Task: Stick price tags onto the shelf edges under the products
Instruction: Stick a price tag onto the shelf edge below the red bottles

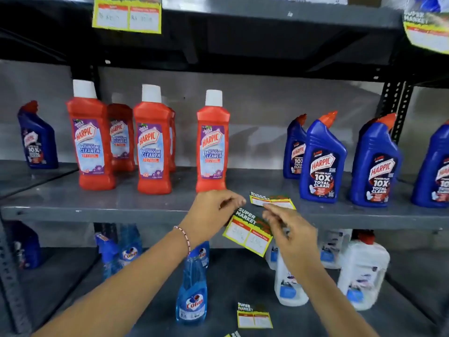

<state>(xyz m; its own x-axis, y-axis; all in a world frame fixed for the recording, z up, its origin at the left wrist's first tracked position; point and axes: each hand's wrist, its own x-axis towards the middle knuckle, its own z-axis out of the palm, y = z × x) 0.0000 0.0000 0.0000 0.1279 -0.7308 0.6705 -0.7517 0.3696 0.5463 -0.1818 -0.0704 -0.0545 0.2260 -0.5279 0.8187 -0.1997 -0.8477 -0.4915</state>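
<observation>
Red bottles (153,142) above (capped); left hand (209,212) pinches price tag (247,233), right hand (291,229) fingers loosely apart.

Grey shelf (121,203) with cleaner bottles (153,142), tag (272,200).

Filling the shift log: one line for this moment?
step: tagging | left hand: holds price tag at shelf edge | right hand: at tag | spare tag: on shelf

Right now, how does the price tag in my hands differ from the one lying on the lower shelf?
The held tag hangs tilted against the middle shelf edge, pinched by the left hand with the right hand beside it. The lower tag lies flat and untouched on the lower shelf. The held tag looks larger, being nearer. Both are yellow-bordered with two white boxes.
</observation>
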